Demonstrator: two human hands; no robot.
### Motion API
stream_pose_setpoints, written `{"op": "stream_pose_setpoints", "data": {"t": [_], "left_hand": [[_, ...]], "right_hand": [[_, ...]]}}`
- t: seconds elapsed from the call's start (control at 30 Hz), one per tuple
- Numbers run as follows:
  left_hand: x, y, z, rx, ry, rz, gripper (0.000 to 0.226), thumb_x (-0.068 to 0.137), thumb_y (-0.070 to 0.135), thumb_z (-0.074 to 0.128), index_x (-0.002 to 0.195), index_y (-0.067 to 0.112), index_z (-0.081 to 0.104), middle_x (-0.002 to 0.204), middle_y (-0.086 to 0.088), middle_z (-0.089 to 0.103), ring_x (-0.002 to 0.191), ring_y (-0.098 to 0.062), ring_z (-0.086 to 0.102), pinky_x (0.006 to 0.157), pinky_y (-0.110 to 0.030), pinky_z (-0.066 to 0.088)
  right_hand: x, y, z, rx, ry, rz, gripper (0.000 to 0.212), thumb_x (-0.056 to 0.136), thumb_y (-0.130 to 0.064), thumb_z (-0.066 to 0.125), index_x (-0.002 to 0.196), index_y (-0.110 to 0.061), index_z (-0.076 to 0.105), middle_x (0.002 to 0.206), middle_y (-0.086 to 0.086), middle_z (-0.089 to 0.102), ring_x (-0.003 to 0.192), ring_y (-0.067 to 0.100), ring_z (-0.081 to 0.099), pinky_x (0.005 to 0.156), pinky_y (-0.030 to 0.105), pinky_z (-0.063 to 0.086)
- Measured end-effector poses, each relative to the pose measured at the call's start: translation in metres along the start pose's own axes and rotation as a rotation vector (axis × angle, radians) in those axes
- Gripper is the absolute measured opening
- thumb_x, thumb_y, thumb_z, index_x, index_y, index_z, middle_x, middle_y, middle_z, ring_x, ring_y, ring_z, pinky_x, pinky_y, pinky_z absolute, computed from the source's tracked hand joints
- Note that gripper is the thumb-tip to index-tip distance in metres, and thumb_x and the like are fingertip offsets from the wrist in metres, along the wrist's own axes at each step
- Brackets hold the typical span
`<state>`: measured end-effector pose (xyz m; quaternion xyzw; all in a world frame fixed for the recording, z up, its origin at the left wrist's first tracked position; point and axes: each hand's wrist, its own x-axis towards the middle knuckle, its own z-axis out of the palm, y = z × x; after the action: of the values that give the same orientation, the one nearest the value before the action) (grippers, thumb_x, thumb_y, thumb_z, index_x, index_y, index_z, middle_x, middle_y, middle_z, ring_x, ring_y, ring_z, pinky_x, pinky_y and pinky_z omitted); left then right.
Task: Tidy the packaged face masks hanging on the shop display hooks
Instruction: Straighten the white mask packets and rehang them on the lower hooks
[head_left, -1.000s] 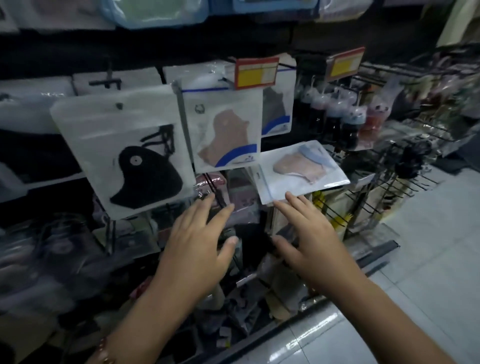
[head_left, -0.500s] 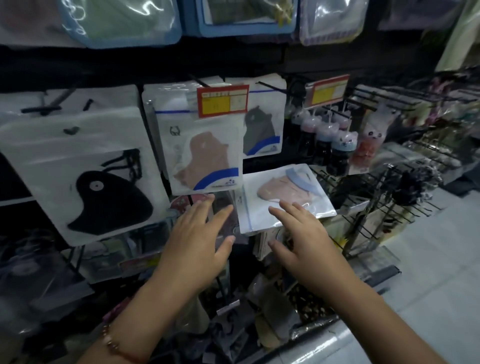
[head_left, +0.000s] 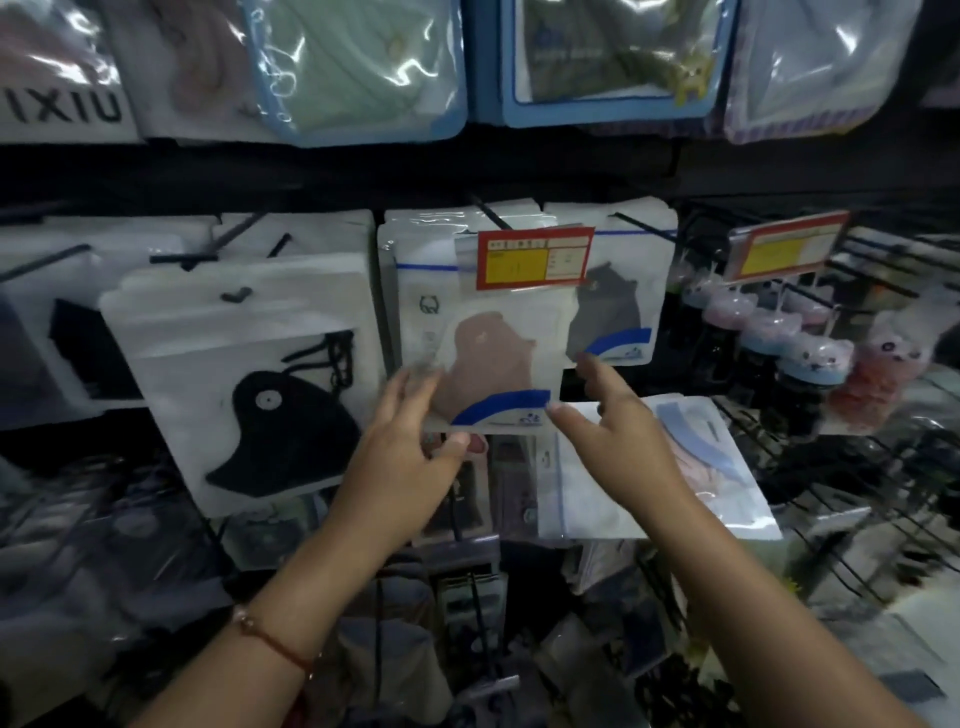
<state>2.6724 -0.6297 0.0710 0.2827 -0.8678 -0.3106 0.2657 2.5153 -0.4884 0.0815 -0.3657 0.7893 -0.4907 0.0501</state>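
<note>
A dark shop display wall (head_left: 519, 171) carries rows of hooks with hanging packets, beside a wire rack (head_left: 852, 467) and pale floor at the right. The step in hand looks like squaring the pink mask packet (head_left: 483, 358) under the red price tag (head_left: 535, 257). The left hand (head_left: 400, 457) pinches its lower-left corner; the right hand (head_left: 618, 436), fingers spread and holding nothing, touches its lower-right corner. Next, it likely needs levelling.

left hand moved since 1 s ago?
Yes. The left hand has risen from below the pink mask packet to grip its lower left corner, under the red price tag.
</note>
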Motion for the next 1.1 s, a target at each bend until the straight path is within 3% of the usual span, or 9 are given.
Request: {"op": "stream_pose_setpoints", "data": {"t": [0.17, 0.27, 0.33, 0.43, 0.53, 0.6, 0.73, 0.87, 1.1], "left_hand": [[0.019, 0.005, 0.009, -0.301, 0.087, -0.177, 0.080, 0.094, 0.035, 0.065, 0.153, 0.049, 0.013, 0.160, 0.014, 0.027, 0.144, -0.012, 0.031, 0.118, -0.040, 0.029], [0.034, 0.006, 0.013, -0.400, 0.161, -0.209, 0.083, 0.095, 0.028, 0.066, 0.158, 0.034, 0.012, 0.142, 0.014, 0.043, 0.125, -0.002, 0.040, 0.101, -0.024, 0.035], [0.042, 0.006, 0.012, -0.455, 0.196, -0.272, 0.081, 0.095, 0.027, 0.066, 0.159, 0.028, 0.015, 0.144, 0.008, 0.047, 0.119, -0.002, 0.041, 0.096, -0.023, 0.036], [0.049, 0.000, 0.012, -0.459, 0.241, -0.305, 0.070, 0.094, 0.030, 0.068, 0.154, 0.026, 0.032, 0.142, 0.004, 0.053, 0.123, -0.008, 0.050, 0.098, -0.026, 0.044], [0.040, 0.000, 0.010, -0.465, 0.292, -0.301, 0.044, 0.093, 0.033, 0.069, 0.134, 0.024, 0.055, 0.121, 0.009, 0.063, 0.107, -0.010, 0.061, 0.077, -0.019, 0.047], [0.030, -0.001, 0.007, -0.493, 0.305, -0.279, 0.027, 0.093, 0.035, 0.068, 0.116, 0.022, 0.064, 0.108, 0.009, 0.070, 0.099, -0.010, 0.066, 0.075, -0.021, 0.049], [0.010, 0.006, -0.003, -0.737, 0.205, -0.332, 0.010, 0.093, 0.020, 0.069, 0.102, 0.016, 0.068, 0.095, 0.001, 0.077, 0.091, -0.019, 0.074, 0.074, -0.031, 0.057], [-0.011, 0.020, -0.013, -0.946, 0.028, -0.248, 0.031, 0.087, 0.008, 0.068, 0.118, 0.008, 0.065, 0.110, -0.010, 0.075, 0.101, -0.027, 0.072, 0.085, -0.037, 0.059], [-0.045, 0.048, -0.030, -0.816, -0.149, -0.201, 0.046, 0.074, 0.014, 0.076, 0.117, 0.003, 0.065, 0.109, -0.007, 0.076, 0.099, -0.022, 0.073, 0.076, -0.028, 0.059]], "right_hand": [[0.046, 0.014, 0.020, 0.219, 0.071, 0.136, 0.048, 0.090, -0.035, 0.066, 0.133, -0.022, 0.052, 0.108, -0.010, 0.064, 0.102, 0.011, 0.061, 0.086, 0.029, 0.046], [0.058, 0.013, 0.025, 0.250, 0.062, 0.142, 0.026, 0.091, -0.028, 0.066, 0.114, -0.019, 0.058, 0.097, -0.005, 0.065, 0.094, 0.017, 0.062, 0.080, 0.029, 0.047], [0.060, 0.012, 0.026, 0.277, 0.050, 0.125, 0.011, 0.092, -0.025, 0.066, 0.101, -0.023, 0.059, 0.089, -0.006, 0.065, 0.090, 0.019, 0.063, 0.076, 0.028, 0.045], [0.061, 0.010, 0.023, 0.314, 0.043, 0.119, 0.008, 0.092, -0.023, 0.066, 0.090, -0.027, 0.059, 0.087, -0.005, 0.067, 0.090, 0.020, 0.065, 0.075, 0.029, 0.047], [0.059, 0.012, 0.017, 0.376, 0.019, 0.125, 0.004, 0.092, -0.024, 0.067, 0.090, -0.022, 0.063, 0.090, 0.002, 0.072, 0.088, 0.022, 0.069, 0.081, 0.041, 0.056], [0.055, 0.012, 0.013, 0.410, 0.003, 0.134, 0.008, 0.091, -0.024, 0.067, 0.086, -0.020, 0.063, 0.088, 0.009, 0.072, 0.085, 0.027, 0.070, 0.083, 0.050, 0.057], [0.042, 0.011, 0.000, 0.600, -0.072, 0.189, 0.002, 0.091, -0.016, 0.067, 0.093, -0.016, 0.066, 0.088, 0.012, 0.073, 0.083, 0.035, 0.070, 0.078, 0.051, 0.058], [0.020, 0.007, -0.022, 0.729, -0.165, 0.202, 0.011, 0.093, -0.009, 0.059, 0.088, -0.017, 0.065, 0.081, 0.007, 0.072, 0.069, 0.028, 0.068, 0.060, 0.036, 0.053], [-0.009, -0.011, -0.069, 0.714, -0.286, 0.191, 0.022, 0.090, -0.006, 0.053, 0.102, -0.013, 0.070, 0.093, 0.011, 0.073, 0.075, 0.028, 0.070, 0.065, 0.037, 0.053]]}}
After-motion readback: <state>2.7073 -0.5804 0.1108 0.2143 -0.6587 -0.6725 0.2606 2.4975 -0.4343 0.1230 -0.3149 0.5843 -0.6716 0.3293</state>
